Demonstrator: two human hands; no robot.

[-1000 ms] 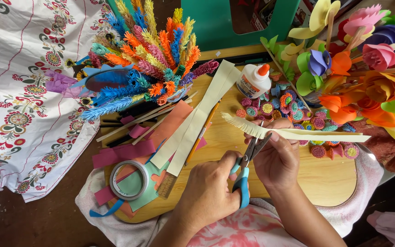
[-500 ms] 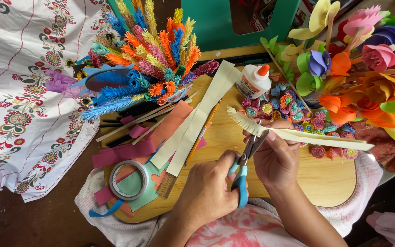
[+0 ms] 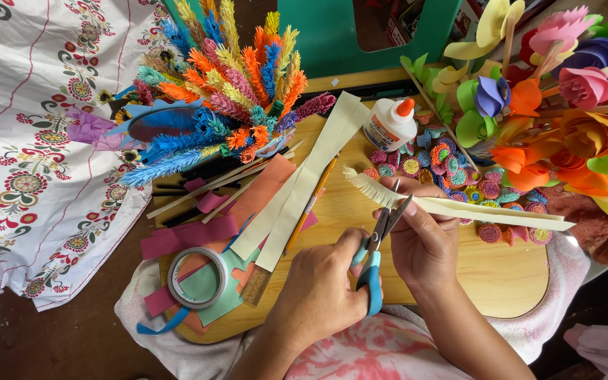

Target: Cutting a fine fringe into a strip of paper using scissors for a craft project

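Note:
My left hand point(image 3: 318, 295) grips blue-handled scissors point(image 3: 373, 271), whose blades point up at a long cream paper strip point(image 3: 501, 211). My right hand point(image 3: 423, 246) holds that strip level above a wooden board point(image 3: 508, 274). The strip's left end is cut into a fine fringe, and the blades meet it just right of the fringe. Both hands work close together over the middle of the board.
More cream strips point(image 3: 304, 190), an orange pencil point(image 3: 311, 204), pink paper scraps and a tape roll point(image 3: 196, 276) lie on the board's left. A glue bottle point(image 3: 390, 125) and rolled paper discs point(image 3: 445, 158) sit behind. Colourful fringed paper stems point(image 3: 226, 91), paper flowers point(image 3: 564, 105) and a floral cloth point(image 3: 29, 155) surround it.
The scissors have shifted slightly to the right along the strip's edge, and the strip has tilted a little. Nothing else on the board has moved.

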